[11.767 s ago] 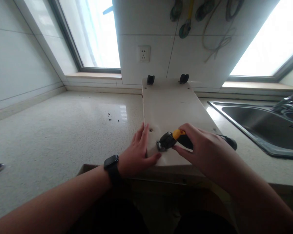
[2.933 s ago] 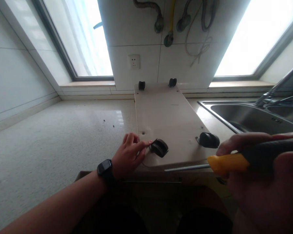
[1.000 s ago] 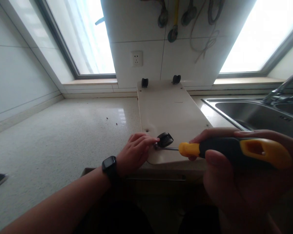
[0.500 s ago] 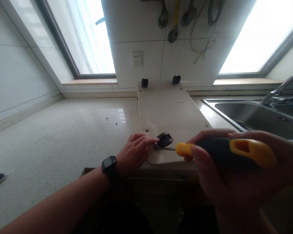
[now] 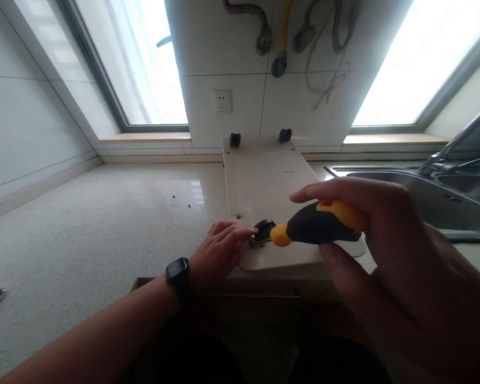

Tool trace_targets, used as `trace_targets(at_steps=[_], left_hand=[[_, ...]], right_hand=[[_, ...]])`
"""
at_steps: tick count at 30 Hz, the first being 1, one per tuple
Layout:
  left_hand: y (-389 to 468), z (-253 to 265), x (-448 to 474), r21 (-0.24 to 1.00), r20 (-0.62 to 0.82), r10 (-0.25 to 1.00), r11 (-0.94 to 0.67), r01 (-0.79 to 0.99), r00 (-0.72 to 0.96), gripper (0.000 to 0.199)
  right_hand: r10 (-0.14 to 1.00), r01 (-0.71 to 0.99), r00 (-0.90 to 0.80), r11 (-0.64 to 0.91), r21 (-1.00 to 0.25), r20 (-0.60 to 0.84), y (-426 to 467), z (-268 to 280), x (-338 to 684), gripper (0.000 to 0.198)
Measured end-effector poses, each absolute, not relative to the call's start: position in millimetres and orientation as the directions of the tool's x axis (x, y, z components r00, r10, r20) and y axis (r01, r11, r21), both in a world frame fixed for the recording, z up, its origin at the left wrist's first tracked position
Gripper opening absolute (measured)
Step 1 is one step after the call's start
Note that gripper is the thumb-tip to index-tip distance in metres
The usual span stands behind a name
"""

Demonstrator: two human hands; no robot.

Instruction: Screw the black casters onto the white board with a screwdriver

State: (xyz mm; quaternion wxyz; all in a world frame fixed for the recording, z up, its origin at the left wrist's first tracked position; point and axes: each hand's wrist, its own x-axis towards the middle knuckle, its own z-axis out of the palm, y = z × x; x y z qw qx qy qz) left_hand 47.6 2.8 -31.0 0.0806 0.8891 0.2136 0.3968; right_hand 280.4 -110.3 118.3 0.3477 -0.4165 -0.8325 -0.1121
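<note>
My left hand [image 5: 223, 244], fingers bent, holds a black caster wheel [image 5: 264, 227] at its left side near the front left corner of a pale board [image 5: 264, 192]. A screwdriver [image 5: 310, 225] with a yellow and dark grey handle lies in my right hand [image 5: 392, 256], the thumb below it and the index finger stretched out above. Its handle points left toward the caster's base, and its short visible shaft reaches the metal there; the tip itself is too small to make out. Two more black casters [image 5: 235, 140] stand at the board's far end.
The board lies on a speckled countertop [image 5: 144, 224], with two small dark bits [image 5: 173, 197] to its left. A steel sink [image 5: 408, 186] with a tap [image 5: 432, 162] is at the right. Pipe valves [image 5: 279, 65] and a socket [image 5: 223, 101] are on the wall behind.
My right hand and the screwdriver have shifted left, and the fingers have loosened, the index finger now extended over the handle. My left hand stays on the caster. The view has tilted slightly.
</note>
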Motion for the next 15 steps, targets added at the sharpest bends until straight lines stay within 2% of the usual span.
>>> trace_targets(at_steps=[6, 11, 13, 15], left_hand=[[4, -33, 46, 0.327, 0.68, 0.442, -0.897, 0.298, 0.585, 0.04], [4, -33, 47, 0.343, 0.669, 0.45, -0.893, 0.291, 0.592, 0.038], [4, -33, 48, 0.348, 0.671, 0.45, -0.893, 0.286, 0.59, 0.037], [4, -33, 48, 0.354, 0.672, 0.455, -0.89, 0.286, 0.584, 0.037]], right_hand=[[0.626, 0.824, -0.439, 0.566, 0.012, 0.644, -115, 128, 285, 0.031], [0.577, 0.816, -0.536, 0.542, 0.203, 0.616, -110, 135, 281, 0.02], [0.601, 0.819, -0.547, 0.528, 0.225, 0.583, -111, 141, 280, 0.018], [0.613, 0.796, -0.577, 0.572, 0.201, 0.54, -112, 146, 282, 0.028]])
